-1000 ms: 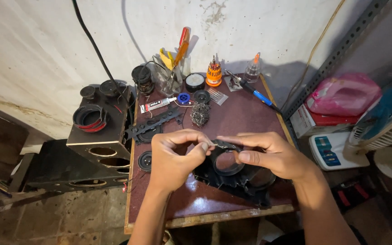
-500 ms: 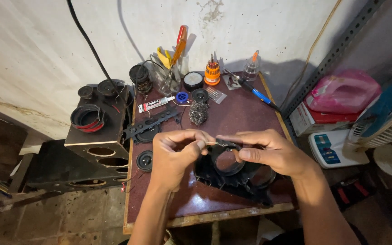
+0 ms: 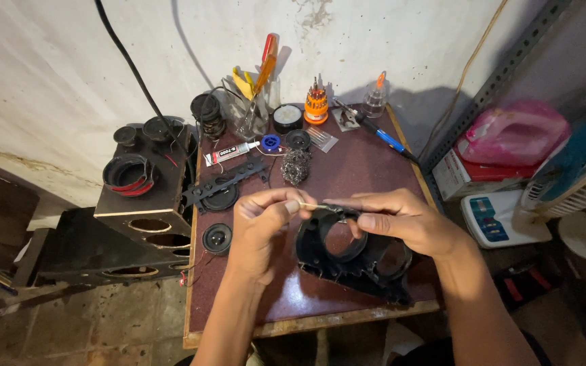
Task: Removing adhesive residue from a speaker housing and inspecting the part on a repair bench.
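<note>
Fingers (image 3: 286,203) of both hands stay pinched on a thin wire (image 3: 315,207) above the black speaker frame (image 3: 354,261), barely shifted

Both forearms enter from the bottom edge, bare from elbow to wrist, with no sleeve, watch, bracelet or glove showing. The left hand (image 3: 260,220) and right hand (image 3: 401,218) wear no rings that can be made out. The fingernails are short and plain, the left thumbnail showing clearly.
</note>
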